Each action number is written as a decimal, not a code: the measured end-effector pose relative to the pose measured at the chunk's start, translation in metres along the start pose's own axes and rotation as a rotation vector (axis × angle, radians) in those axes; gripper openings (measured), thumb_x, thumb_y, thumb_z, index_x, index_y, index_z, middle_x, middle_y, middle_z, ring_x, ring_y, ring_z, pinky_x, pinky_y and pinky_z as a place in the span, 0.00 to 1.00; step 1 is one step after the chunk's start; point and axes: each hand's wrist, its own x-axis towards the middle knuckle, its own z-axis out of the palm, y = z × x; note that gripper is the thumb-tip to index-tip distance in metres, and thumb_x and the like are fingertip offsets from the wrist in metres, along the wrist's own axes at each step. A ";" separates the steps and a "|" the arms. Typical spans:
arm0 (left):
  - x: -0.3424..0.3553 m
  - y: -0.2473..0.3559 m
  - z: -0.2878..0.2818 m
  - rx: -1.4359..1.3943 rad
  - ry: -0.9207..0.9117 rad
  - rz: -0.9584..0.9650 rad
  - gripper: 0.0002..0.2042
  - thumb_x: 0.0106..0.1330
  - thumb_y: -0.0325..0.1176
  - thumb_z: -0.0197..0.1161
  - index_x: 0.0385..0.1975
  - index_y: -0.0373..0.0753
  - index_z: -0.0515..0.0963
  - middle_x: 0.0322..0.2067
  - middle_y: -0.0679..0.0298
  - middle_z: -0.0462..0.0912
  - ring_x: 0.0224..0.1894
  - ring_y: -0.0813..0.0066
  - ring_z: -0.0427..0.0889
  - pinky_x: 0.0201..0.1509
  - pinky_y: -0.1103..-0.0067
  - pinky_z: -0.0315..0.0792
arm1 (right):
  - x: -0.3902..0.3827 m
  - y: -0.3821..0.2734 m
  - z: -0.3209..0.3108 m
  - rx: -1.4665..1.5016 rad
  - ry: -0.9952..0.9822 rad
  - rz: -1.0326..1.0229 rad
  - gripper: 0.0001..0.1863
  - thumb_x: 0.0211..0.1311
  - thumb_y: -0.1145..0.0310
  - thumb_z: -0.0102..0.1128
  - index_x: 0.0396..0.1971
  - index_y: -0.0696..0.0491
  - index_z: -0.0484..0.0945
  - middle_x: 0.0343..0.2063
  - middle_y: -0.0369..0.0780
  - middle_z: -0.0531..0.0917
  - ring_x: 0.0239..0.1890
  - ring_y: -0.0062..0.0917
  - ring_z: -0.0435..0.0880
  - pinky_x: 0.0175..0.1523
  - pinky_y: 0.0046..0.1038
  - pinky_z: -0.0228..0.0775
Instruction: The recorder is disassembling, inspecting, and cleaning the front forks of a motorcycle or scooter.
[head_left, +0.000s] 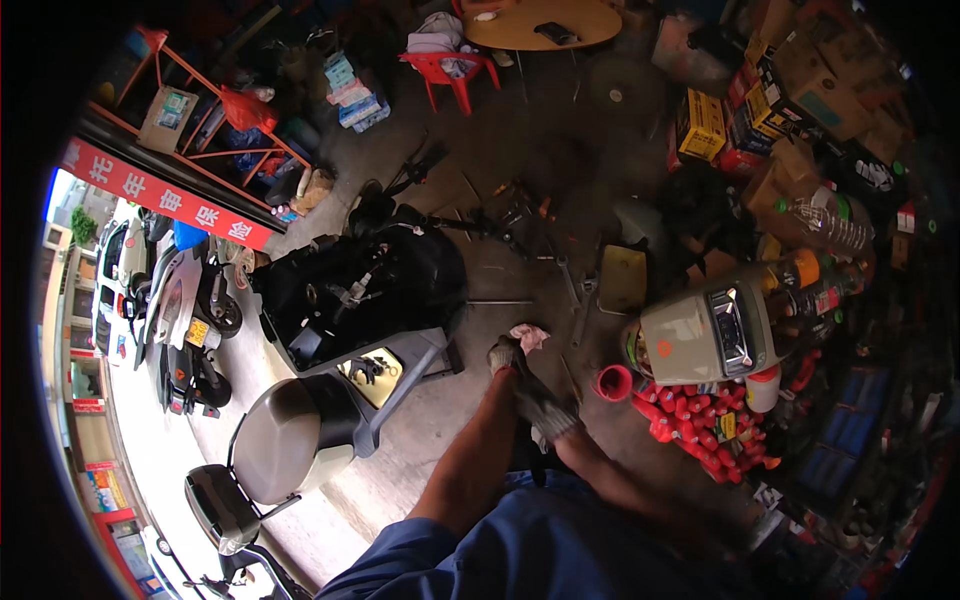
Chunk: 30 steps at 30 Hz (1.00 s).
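Note:
Both my hands wear grey work gloves and meet above the floor near the middle of the view. My left hand (505,356) is closed, and a crumpled pink cloth (531,337) sticks out just past its fingers. Reaching up against it from the right is my right hand (547,407), whose fingers are dark and partly hidden by the left. To the left stands a scooter, its black inner body (365,285) exposed and its grey-beige seat (280,440) toward me. A yellow tray (385,390) with black parts rests on the scooter.
Wrenches (570,285) and a yellowish bin (622,280) lie ahead on the right. A red cup (612,382), a heap of red bottles (695,425) and a beige scooter panel (690,335) are at the right. Farther off are cartons (702,125), a red chair (455,80) and a round table (600,22).

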 end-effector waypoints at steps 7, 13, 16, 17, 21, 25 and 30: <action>-0.100 0.090 -0.007 0.547 -0.040 0.493 0.19 0.65 0.47 0.54 0.46 0.39 0.76 0.36 0.54 0.81 0.41 0.54 0.82 0.42 0.62 0.77 | -0.038 -0.002 -0.034 0.883 0.228 0.174 0.15 0.71 0.73 0.52 0.54 0.61 0.72 0.44 0.45 0.83 0.38 0.23 0.85 0.48 0.26 0.77; -0.157 0.097 -0.017 0.739 -0.052 0.654 0.23 0.60 0.51 0.60 0.48 0.41 0.76 0.45 0.49 0.81 0.46 0.48 0.82 0.46 0.61 0.78 | 0.016 0.025 0.019 0.260 0.454 0.170 0.18 0.61 0.68 0.65 0.46 0.61 0.73 0.39 0.48 0.83 0.40 0.37 0.84 0.46 0.34 0.75; -0.189 0.105 -0.023 0.585 -0.004 0.310 0.20 0.68 0.51 0.53 0.50 0.43 0.76 0.49 0.49 0.80 0.48 0.45 0.81 0.50 0.60 0.77 | 0.021 0.053 0.023 0.260 0.551 0.239 0.15 0.56 0.71 0.66 0.42 0.59 0.75 0.39 0.52 0.82 0.45 0.49 0.82 0.50 0.40 0.73; -0.197 0.094 -0.025 0.217 0.143 0.194 0.22 0.67 0.52 0.54 0.45 0.38 0.77 0.41 0.51 0.83 0.43 0.47 0.83 0.46 0.60 0.76 | 0.023 0.059 0.021 0.260 0.606 0.184 0.14 0.57 0.72 0.64 0.42 0.58 0.75 0.37 0.47 0.83 0.42 0.40 0.82 0.49 0.38 0.73; -0.221 0.068 -0.016 -0.031 0.241 0.280 0.22 0.66 0.52 0.56 0.41 0.35 0.76 0.31 0.54 0.82 0.35 0.58 0.83 0.36 0.65 0.74 | 0.041 0.076 0.022 0.475 0.477 0.208 0.14 0.60 0.69 0.64 0.45 0.56 0.77 0.41 0.41 0.82 0.43 0.28 0.81 0.48 0.32 0.72; -0.248 0.087 -0.002 -0.450 -0.023 0.196 0.24 0.56 0.32 0.65 0.55 0.42 0.70 0.47 0.55 0.78 0.47 0.57 0.81 0.47 0.70 0.77 | 0.059 0.102 0.034 0.576 0.360 0.542 0.10 0.64 0.66 0.60 0.38 0.57 0.79 0.29 0.40 0.83 0.31 0.25 0.82 0.37 0.31 0.73; -0.272 0.111 -0.018 -0.703 -0.482 0.024 0.17 0.64 0.33 0.58 0.53 0.43 0.71 0.38 0.64 0.77 0.39 0.71 0.79 0.39 0.75 0.74 | 0.065 0.147 0.027 0.630 0.403 0.514 0.09 0.58 0.71 0.55 0.33 0.60 0.79 0.21 0.42 0.80 0.22 0.25 0.80 0.26 0.32 0.70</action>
